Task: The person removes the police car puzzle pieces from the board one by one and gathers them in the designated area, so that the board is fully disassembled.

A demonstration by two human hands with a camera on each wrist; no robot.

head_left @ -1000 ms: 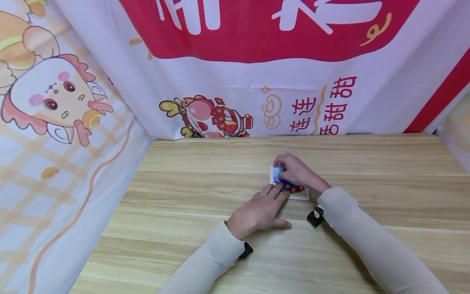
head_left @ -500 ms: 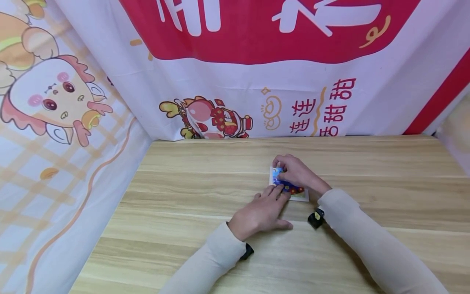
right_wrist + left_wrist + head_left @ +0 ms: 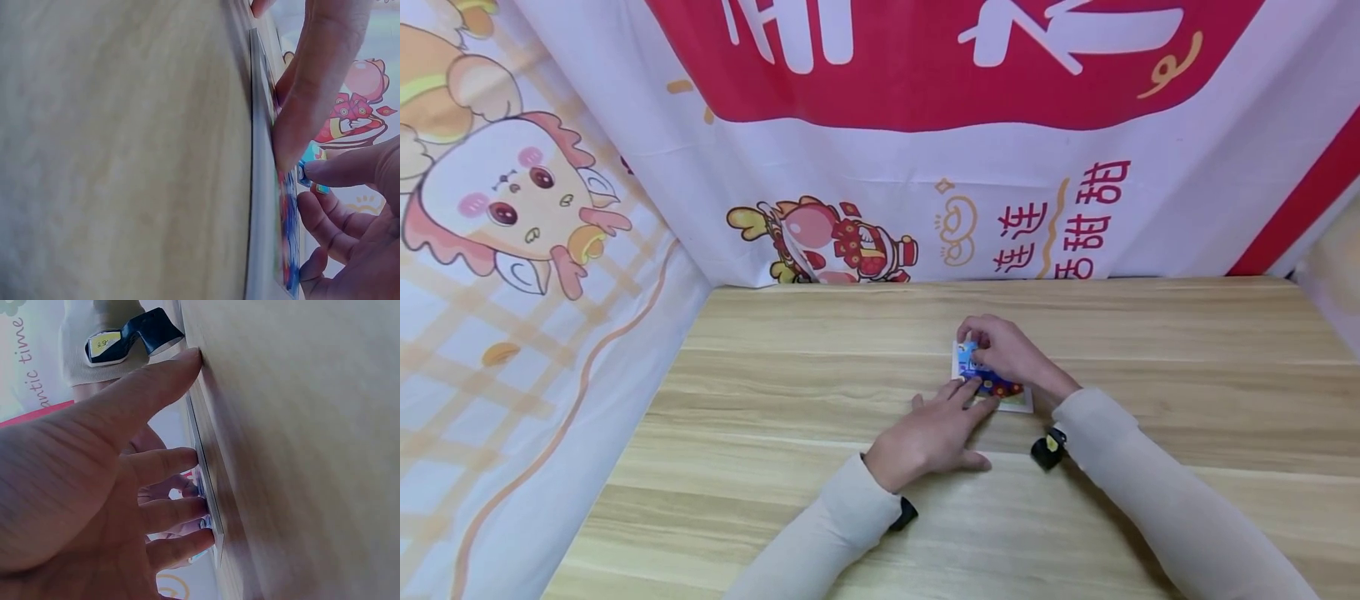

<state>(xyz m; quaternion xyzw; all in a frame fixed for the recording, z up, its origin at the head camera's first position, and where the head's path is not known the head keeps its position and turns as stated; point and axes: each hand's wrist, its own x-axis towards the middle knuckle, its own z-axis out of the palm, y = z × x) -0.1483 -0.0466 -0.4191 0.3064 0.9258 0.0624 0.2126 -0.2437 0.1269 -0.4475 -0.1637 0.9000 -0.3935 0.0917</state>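
Note:
A small picture board with a white border (image 3: 1021,407) and a blue, red and green print lies flat on the table. My left hand (image 3: 925,437) rests with spread, straight fingers along its near left edge; in the left wrist view the fingertips (image 3: 201,506) touch the board's edge (image 3: 217,540) and the thumb sits apart on the wood. My right hand (image 3: 1009,354) bends over the far side. In the right wrist view its thumb and fingers pinch a small blue and teal puzzle piece (image 3: 304,174) tilted up from the board, partly hidden by the fingers.
The wood-grain table (image 3: 790,358) extends around the board on all sides. A white and red printed cloth (image 3: 880,150) hangs behind its far edge, and another cartoon-printed cloth (image 3: 535,333) covers the left side. Black wrist straps (image 3: 1047,450) sit at both cuffs.
The left hand's fingers have shifted slightly toward the near edge of the board, and its thumb has drawn in a little. The right hand keeps its pinch in nearly the same place.

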